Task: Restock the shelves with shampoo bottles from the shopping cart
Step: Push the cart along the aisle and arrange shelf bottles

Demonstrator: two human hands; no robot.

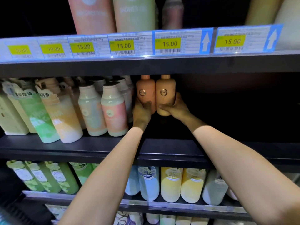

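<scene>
The left thumb (147, 105) lies curled across the front of a pinkish-orange KYIC bottle (145, 88). The rest of that hand's fingers are behind the bottle, out of sight. The right thumb (164, 106) crosses the lower front of a paler orange KYIC bottle (165, 88), while its other fingers (178, 96) wrap round the bottle's right side. So the left hand (141, 113) and the right hand (176, 109) each grip one bottle low on its body. The two bottles are upright, labels forward, side by side and touching or very nearly so. They are held deep inside the middle shelf (162, 151), with their caps just under the shelf above. Their bases are lost in shadow, so I cannot tell whether they already stand on the shelf or hang just above it. Just to their left stands a pink-and-mint bottle (114, 114) at the end of a packed row. To their right the shelf shows only darkness. Above run the price tags (123, 45), and below sit yellow bottles (171, 184). By my reading this pair is at the point of being placed but not yet let go. The shopping cart is not in view, so how many bottles remain cannot be judged, though the dark stretch suggests there is room for more.
</scene>
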